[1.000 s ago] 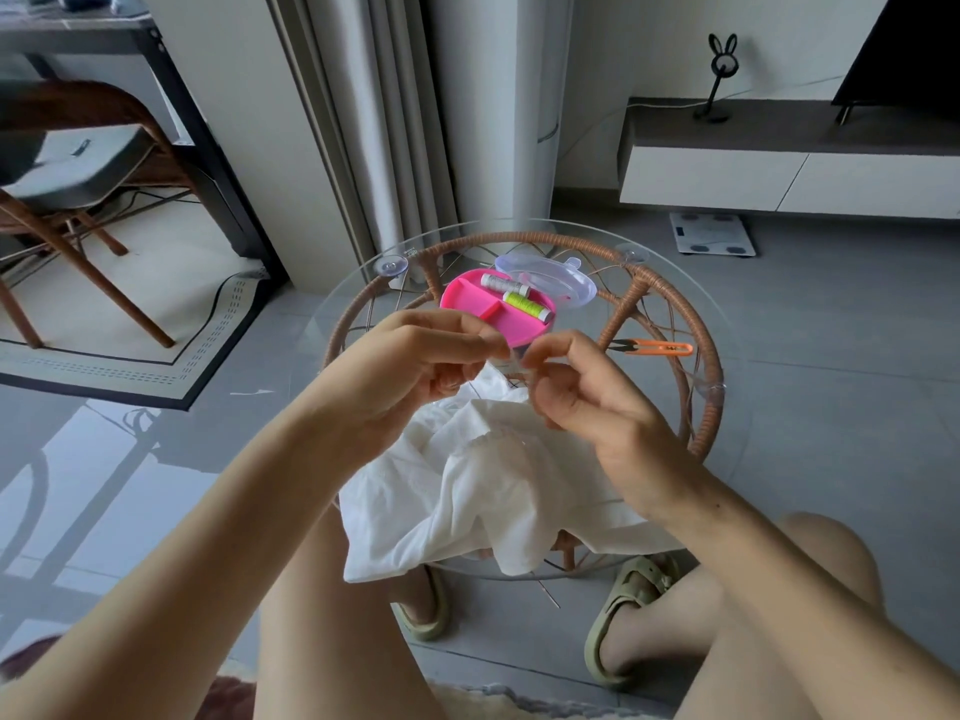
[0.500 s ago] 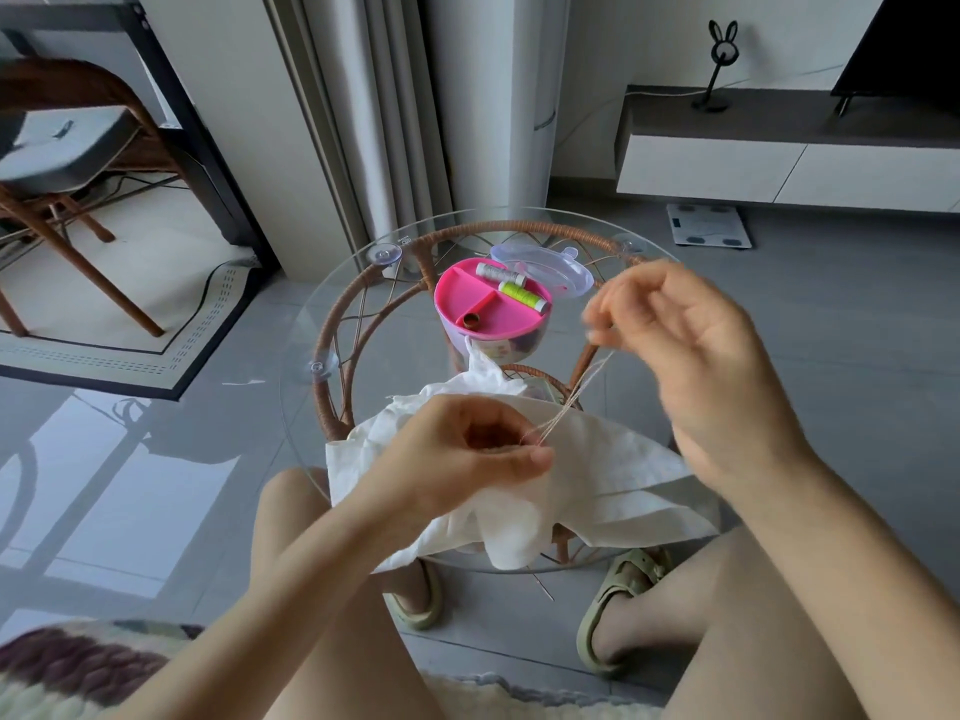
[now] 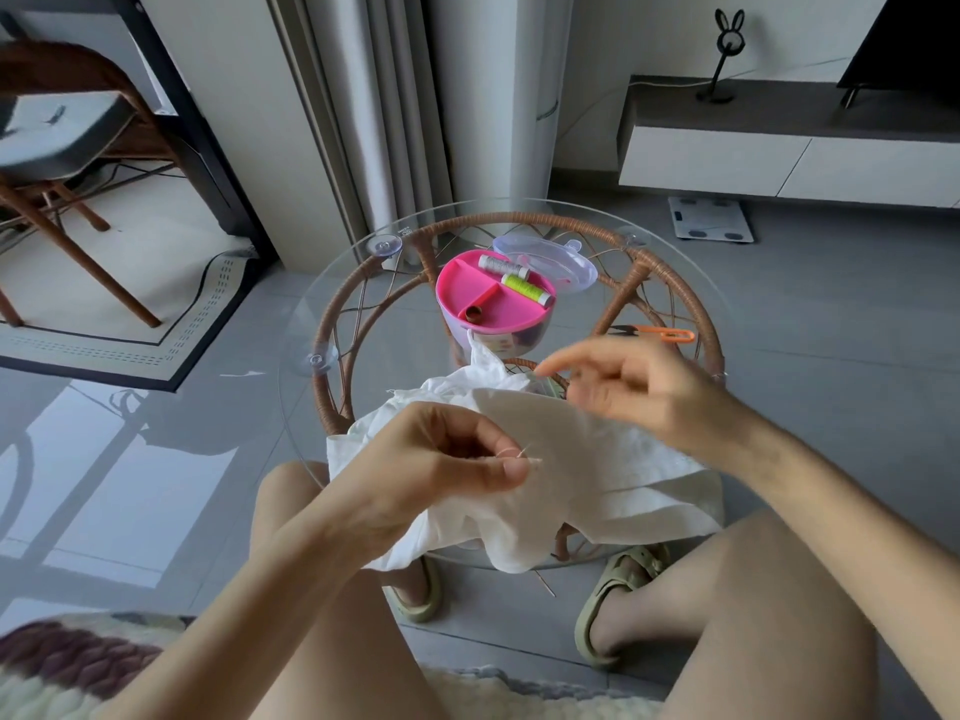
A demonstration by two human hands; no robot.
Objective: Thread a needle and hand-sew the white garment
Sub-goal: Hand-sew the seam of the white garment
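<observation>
Left hand (image 3: 457,459) pinching needle (image 3: 525,451), right hand (image 3: 634,392) raised

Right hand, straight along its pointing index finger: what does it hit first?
Probably the white garment, its raised fold just beyond the right hand; depth unclear, it may pass over.

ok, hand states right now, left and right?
Left hand: closed, pinching the needle.
Right hand: blurred, cannot tell whether it holds anything.
</observation>
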